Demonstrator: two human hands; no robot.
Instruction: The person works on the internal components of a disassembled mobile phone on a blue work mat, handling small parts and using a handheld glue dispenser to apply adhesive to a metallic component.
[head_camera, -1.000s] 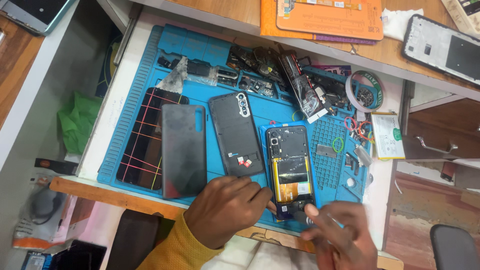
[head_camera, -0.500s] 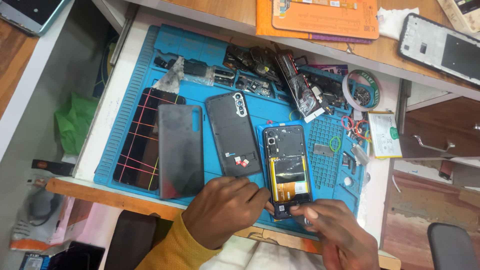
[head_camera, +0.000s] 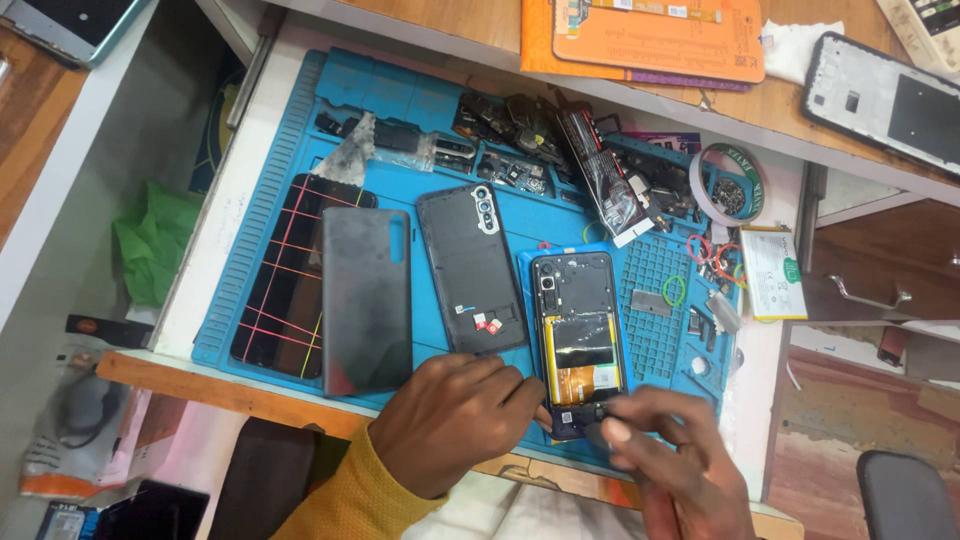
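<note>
- Head view looks straight down on a blue work mat (head_camera: 400, 95) laid on the bench, and the opened phone (head_camera: 578, 335) lies on the mat's near right part, its back off and a battery with yellow edging showing.
- Opened phone's long axis runs away from the person, tilted a little so the far end leans left; the camera end points away, and the bottom end points back towards the two hands.
- Left hand (head_camera: 452, 420) sits just left of the phone's bottom end, fingers curled and pressed together, their tips touching the lower left corner of the frame (a steadying hold, by my reading).
- Right hand (head_camera: 675, 455) is at the same bottom end from the right and near side, thumb and forefinger drawn together in a pinch right at the bottom edge; motion blur hides whether anything small sits between them.
- Both hands are at the phone, so neither has far to go; the right one is the closer to the very bottom edge, and the phone's body stretches up and away from both.
- Left of the phone lies a dark back cover (head_camera: 472, 268) with camera holes, roughly parallel to it, then a grey panel (head_camera: 366, 300) overlapping a cracked screen (head_camera: 285, 270) (lines of colour run across it).
</note>
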